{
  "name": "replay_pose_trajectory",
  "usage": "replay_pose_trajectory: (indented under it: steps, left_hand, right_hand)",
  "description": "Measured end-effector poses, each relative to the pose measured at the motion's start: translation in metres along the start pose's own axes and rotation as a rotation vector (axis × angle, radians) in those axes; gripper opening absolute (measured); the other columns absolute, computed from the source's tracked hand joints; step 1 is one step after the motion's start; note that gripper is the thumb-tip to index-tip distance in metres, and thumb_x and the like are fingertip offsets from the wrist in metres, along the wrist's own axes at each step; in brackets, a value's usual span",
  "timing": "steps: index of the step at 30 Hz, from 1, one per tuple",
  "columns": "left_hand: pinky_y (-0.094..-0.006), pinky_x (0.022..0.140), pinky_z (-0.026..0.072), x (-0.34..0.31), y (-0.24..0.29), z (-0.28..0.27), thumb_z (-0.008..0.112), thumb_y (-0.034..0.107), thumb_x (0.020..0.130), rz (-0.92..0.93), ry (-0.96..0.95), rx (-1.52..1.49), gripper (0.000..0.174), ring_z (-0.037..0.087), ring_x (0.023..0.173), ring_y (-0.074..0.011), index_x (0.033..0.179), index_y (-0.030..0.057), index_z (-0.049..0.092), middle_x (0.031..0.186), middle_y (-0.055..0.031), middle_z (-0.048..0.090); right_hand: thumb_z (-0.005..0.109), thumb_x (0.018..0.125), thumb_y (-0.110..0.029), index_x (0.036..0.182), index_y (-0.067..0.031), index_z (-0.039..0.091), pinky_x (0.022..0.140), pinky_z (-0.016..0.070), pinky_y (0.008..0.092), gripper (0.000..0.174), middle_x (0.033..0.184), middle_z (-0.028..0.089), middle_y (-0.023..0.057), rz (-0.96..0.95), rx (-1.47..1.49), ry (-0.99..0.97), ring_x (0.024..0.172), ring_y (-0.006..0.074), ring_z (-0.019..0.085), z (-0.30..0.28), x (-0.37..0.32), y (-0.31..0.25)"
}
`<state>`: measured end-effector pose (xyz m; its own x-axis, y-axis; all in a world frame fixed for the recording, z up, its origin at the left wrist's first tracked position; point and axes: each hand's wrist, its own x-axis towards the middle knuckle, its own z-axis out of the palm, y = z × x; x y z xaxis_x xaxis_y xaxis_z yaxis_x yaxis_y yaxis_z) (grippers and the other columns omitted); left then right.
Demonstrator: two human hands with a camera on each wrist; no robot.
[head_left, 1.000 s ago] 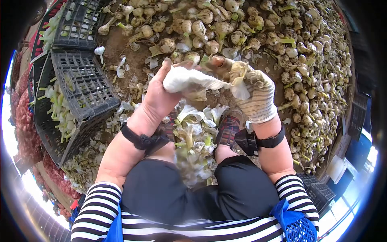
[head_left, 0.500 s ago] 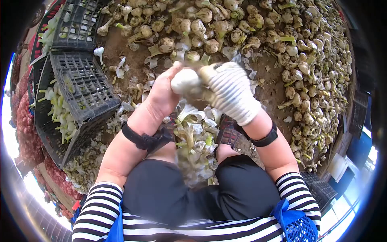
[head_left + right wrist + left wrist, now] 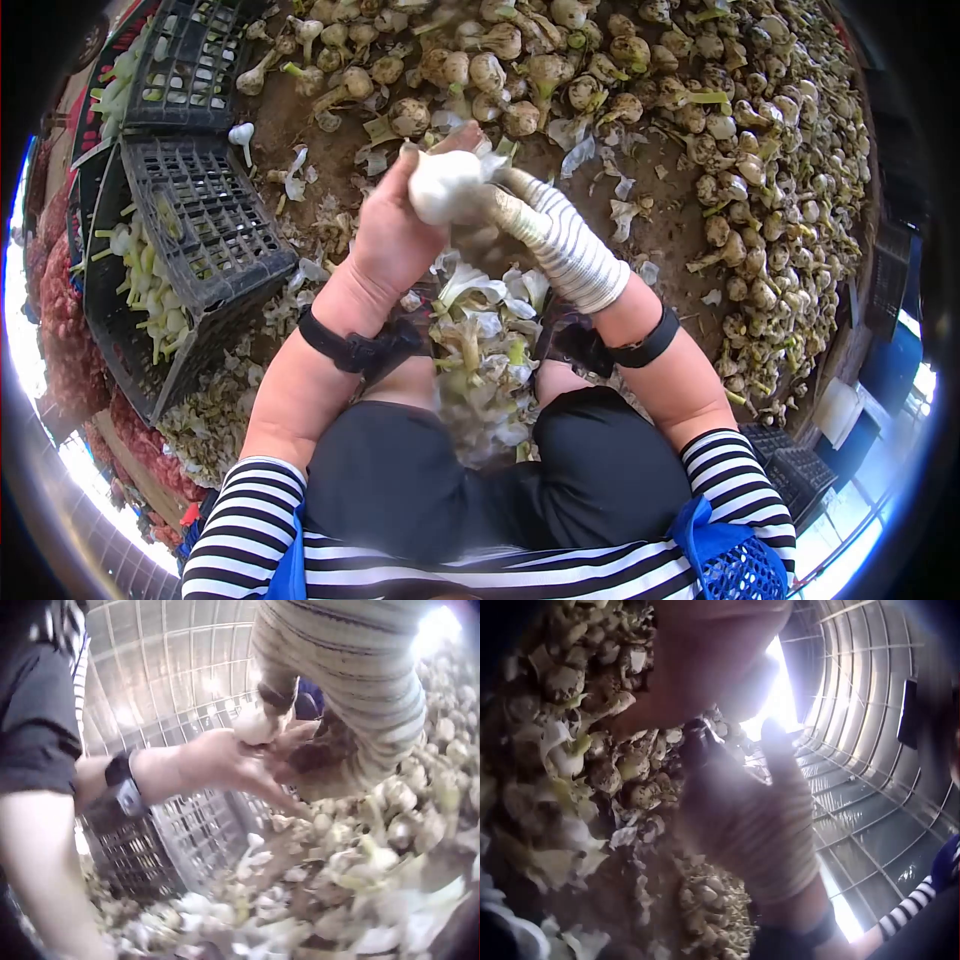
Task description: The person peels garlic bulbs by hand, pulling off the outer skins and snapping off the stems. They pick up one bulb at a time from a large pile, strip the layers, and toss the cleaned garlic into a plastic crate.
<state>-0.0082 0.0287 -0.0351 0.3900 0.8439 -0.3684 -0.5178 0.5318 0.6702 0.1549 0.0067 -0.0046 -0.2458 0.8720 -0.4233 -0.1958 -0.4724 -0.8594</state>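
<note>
A white garlic bulb (image 3: 441, 187) lies in my bare left hand (image 3: 388, 228), with the thumb along its near side and the fingers behind. My right hand (image 3: 572, 248), in a striped, soiled knit glove, brings its thumb and fingertips together at the bulb's right side, where loose skin shows. In the right wrist view the pale bulb (image 3: 252, 726) sits between the bare palm and the gloved fingers (image 3: 277, 691). The left wrist view shows the gloved hand (image 3: 754, 825) close to the bare hand (image 3: 712, 656), with the bulb hidden.
Many soil-marked garlic bulbs (image 3: 760, 190) cover the ground ahead and to the right. Black crates (image 3: 205, 215) with trimmed garlic (image 3: 150, 290) stand at the left. One clean bulb (image 3: 241, 134) lies beside them. Peeled skins (image 3: 480, 320) pile up between the legs; red net sacks (image 3: 70, 330) lie far left.
The long stem-like end seen stretched toward the glove earlier no longer shows. The gloved hand has moved left and turned, passing over the bulb, then slightly back. The left hand keeps hold of the bulb.
</note>
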Motion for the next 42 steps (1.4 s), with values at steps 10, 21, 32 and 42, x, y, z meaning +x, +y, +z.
replay_pose_trajectory:
  steps: [10, 21, 32, 42]
  left_hand:
    - [-0.0271, 0.091, 0.0436, -0.018, -0.006, 0.028, 0.061, -0.001, 0.08, 0.294, 0.002, 0.465, 0.051, 0.053, 0.105, -0.0142, 0.126, 0.0034, 0.041, 0.113, -0.0076, 0.054]
    - [-0.0226, 0.076, 0.048, -0.022, 0.029, 0.034, 0.066, 0.002, 0.075, -0.071, -0.176, 0.779, 0.03, 0.058, 0.084, -0.0075, 0.103, -0.0015, 0.055, 0.095, -0.005, 0.062]
    - [-0.0171, 0.053, 0.0426, -0.023, 0.027, 0.045, 0.062, 0.002, 0.076, -0.346, -0.161, 0.639, 0.008, 0.052, 0.061, -0.0017, 0.081, -0.0042, 0.063, 0.069, 0.0006, 0.061]
    - [-0.0219, 0.046, 0.0438, -0.006, 0.0, 0.012, 0.064, 0.007, 0.077, -0.203, 0.274, 0.579, 0.012, 0.052, 0.052, -0.0068, 0.084, -0.0005, 0.059, 0.065, -0.0012, 0.059]
  right_hand:
    - [0.07, 0.073, -0.005, 0.121, -0.0041, 0.042, 0.083, 0.0449, 0.0252, 0.055, 0.112, 0.049, 0.0058, -0.28, 0.206, 0.158, 0.098, 0.012, 0.051, -0.002, -0.005, 0.01]
    - [0.065, 0.07, -0.009, 0.134, -0.0031, 0.034, 0.082, 0.0432, 0.0242, 0.071, 0.103, 0.056, 0.0067, 0.026, -0.174, -0.175, 0.093, 0.0112, 0.052, -0.037, -0.027, -0.034]
    - [0.067, 0.064, -0.012, 0.136, -0.0048, 0.028, 0.087, 0.0424, 0.0274, 0.083, 0.105, 0.056, 0.0091, 0.128, -0.055, -0.427, 0.097, 0.0148, 0.053, -0.057, -0.025, -0.024]
    - [0.076, 0.06, -0.024, 0.136, -0.0105, 0.03, 0.08, 0.044, 0.0285, 0.09, 0.099, 0.057, 0.0086, -0.105, 0.096, -0.444, 0.094, 0.0174, 0.055, -0.051, -0.029, -0.024]
